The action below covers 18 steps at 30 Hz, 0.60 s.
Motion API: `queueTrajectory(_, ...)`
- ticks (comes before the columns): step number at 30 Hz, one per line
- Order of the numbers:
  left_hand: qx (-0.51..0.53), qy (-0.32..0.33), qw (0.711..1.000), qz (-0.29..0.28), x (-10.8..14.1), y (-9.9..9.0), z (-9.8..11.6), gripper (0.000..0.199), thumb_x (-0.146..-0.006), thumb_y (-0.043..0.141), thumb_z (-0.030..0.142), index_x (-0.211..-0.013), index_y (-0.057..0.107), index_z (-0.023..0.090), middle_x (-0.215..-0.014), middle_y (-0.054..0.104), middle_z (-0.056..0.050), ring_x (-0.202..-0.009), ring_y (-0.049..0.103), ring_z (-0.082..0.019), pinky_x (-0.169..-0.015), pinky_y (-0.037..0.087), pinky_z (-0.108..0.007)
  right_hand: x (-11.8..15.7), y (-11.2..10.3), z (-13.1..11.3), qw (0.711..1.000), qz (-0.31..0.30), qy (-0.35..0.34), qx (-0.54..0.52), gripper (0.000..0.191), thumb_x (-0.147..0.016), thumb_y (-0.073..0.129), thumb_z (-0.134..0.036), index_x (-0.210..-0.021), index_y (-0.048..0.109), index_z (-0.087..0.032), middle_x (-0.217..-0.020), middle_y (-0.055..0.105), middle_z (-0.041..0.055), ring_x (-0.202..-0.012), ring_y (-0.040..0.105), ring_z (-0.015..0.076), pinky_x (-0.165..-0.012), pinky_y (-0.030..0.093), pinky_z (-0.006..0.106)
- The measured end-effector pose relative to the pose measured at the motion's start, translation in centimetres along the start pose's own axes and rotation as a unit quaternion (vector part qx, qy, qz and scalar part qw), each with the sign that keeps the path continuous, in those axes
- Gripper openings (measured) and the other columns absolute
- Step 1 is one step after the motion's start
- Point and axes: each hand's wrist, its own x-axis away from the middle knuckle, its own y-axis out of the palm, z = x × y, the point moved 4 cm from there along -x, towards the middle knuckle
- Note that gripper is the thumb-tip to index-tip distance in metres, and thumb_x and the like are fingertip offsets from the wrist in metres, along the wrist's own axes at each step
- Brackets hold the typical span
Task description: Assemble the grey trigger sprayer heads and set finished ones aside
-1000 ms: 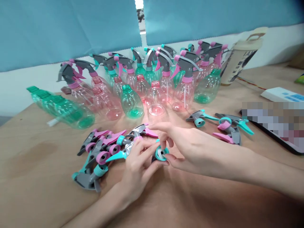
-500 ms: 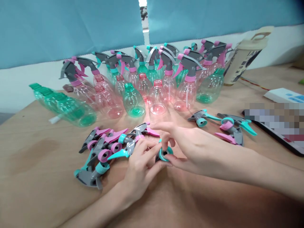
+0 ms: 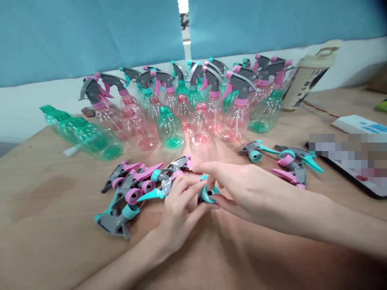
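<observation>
A grey spray head with a turquoise collar (image 3: 209, 194) is between my two hands, its collar opening turned up toward the camera. My left hand (image 3: 181, 205) is closed round its grey body, which is mostly hidden. The thumb and fingers of my right hand (image 3: 242, 187) pinch the turquoise collar from the right. Just left of my left hand lies a pile of loose spray heads (image 3: 133, 196) with pink and turquoise parts. Beyond my right hand, several more loose spray heads (image 3: 287, 159) rest on the table.
Behind the hands stand several pink and green bottles (image 3: 171, 131), many with spray heads on. Green bottles (image 3: 93, 139) form a row at the left. A cream tumbler (image 3: 308, 80), a white box (image 3: 361, 124) and a phone (image 3: 347, 165) are at the right of the wooden table (image 3: 51, 237).
The right hand's fingers have shifted slightly around the turquoise collar. Both hands still hold the spray head, and the camera view has moved a little.
</observation>
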Motion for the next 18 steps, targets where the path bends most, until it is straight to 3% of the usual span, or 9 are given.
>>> queueTrajectory(9,0.008,-0.029,0.999,0.043,-0.3,-0.5,0.3,0.017,-0.084,0.064,0.023,-0.099,0.057,0.020,-0.093,0.060,-0.004,-0.087,0.055,-0.020,-0.077,0.045,-0.034,0.0,0.7,-0.4,0.999,0.025,0.000,0.038,0.025,-0.083,0.049,-0.010,-0.107,0.052,-0.015,-0.084,0.064,0.0036,-0.071,0.061,0.0180,-0.056,0.039,0.026)
queueTrajectory(14,0.025,-0.057,0.998,0.028,-0.5,-0.8,1.0,0.022,-0.081,0.066,0.021,-0.100,0.057,0.020,-0.096,0.061,-0.004,-0.092,0.055,-0.021,-0.081,0.044,-0.036,0.2,0.2,-0.2,0.999,0.017,0.040,0.014,0.022,-0.084,0.051,-0.014,-0.105,0.051,-0.019,-0.073,0.061,-0.0019,-0.058,0.057,0.0133,-0.050,0.036,0.022)
queueTrajectory(18,0.030,-0.079,0.996,0.015,-0.6,-1.0,1.5,0.019,-0.081,0.065,0.022,-0.098,0.057,0.020,-0.097,0.061,-0.004,-0.091,0.056,-0.020,-0.081,0.044,-0.035,0.4,-0.6,-0.7,0.999,0.025,0.030,-0.033,0.024,-0.084,0.053,-0.015,-0.107,0.050,-0.021,-0.081,0.064,-0.0014,-0.067,0.060,0.0123,-0.055,0.039,0.021)
